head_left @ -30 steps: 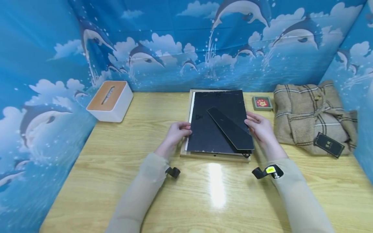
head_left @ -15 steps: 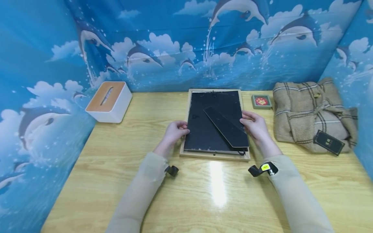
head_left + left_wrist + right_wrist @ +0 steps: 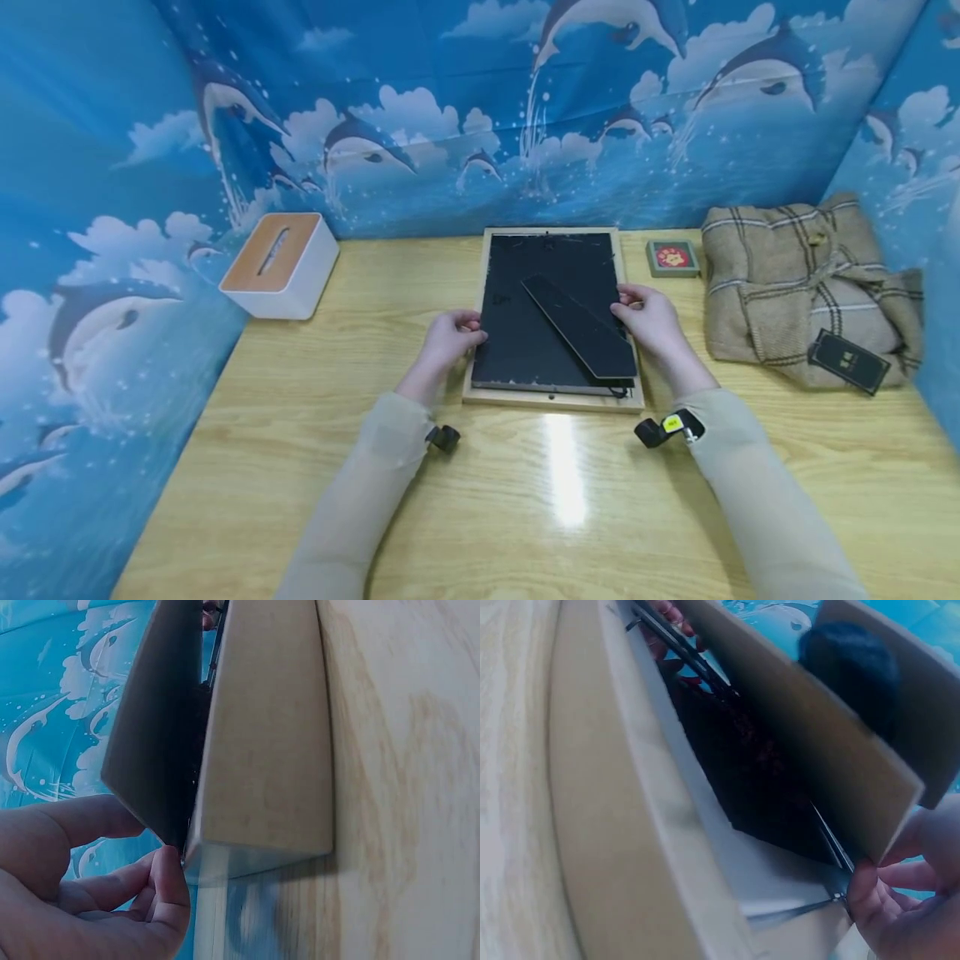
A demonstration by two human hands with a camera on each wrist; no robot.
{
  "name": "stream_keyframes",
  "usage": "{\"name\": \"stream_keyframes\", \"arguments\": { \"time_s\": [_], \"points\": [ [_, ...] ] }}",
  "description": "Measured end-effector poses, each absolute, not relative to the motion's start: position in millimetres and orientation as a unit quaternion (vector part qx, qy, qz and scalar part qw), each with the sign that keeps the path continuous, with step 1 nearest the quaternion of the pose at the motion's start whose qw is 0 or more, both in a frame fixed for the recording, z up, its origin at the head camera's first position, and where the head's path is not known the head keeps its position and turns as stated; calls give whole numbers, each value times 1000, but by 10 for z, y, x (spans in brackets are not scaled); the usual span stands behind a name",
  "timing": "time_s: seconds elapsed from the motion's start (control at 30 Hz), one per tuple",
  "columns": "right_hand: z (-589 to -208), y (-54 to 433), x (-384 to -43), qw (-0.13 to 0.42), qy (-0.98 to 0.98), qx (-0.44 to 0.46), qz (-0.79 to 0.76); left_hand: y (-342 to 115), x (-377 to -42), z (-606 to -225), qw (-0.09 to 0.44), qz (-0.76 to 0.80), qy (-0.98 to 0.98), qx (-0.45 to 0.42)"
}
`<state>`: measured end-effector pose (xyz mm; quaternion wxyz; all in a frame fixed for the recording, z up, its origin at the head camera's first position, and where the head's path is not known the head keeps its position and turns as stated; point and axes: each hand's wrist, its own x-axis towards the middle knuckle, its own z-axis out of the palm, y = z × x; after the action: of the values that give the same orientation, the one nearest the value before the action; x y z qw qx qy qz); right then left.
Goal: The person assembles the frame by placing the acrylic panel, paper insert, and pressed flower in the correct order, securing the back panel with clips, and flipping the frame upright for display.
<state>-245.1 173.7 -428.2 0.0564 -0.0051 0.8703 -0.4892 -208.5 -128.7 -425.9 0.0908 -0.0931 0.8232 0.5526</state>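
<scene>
The left hand (image 3: 450,337) grasps the left edge of a black backing board (image 3: 506,350) between thumb and fingers. The right hand (image 3: 651,321) pinches the opposite edge of the same board. The board, fitted with a black easel leg (image 3: 579,329) set diagonally across it, is located over a light wooden picture frame (image 3: 551,401) lying on the wood-grain table (image 3: 337,500). Both wrist views show a gap between board and frame; the board stands at an angle to the frame's rim. A white tissue box (image 3: 315,279) with a wood-tone top is positioned at the far left. To the right of the frame: a small green square box (image 3: 672,258) with a red face, then a folded brown plaid garment (image 3: 780,292) bearing a black tag (image 3: 849,360).
</scene>
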Motion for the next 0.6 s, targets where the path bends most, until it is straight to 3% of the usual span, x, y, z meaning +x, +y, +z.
{"name": "stream_keyframes", "arguments": {
  "time_s": [0.2, 0.6],
  "points": [
    [-4293, 1718, -2474, 33, 901, -35, -431, -1292, -2094, -4275, 87, 546, 828, -93],
    [-4263, 1704, -2497, 60, 921, -59, -381, -1308, -2108, -4322, 86, 527, 843, -64]
  ]
}}
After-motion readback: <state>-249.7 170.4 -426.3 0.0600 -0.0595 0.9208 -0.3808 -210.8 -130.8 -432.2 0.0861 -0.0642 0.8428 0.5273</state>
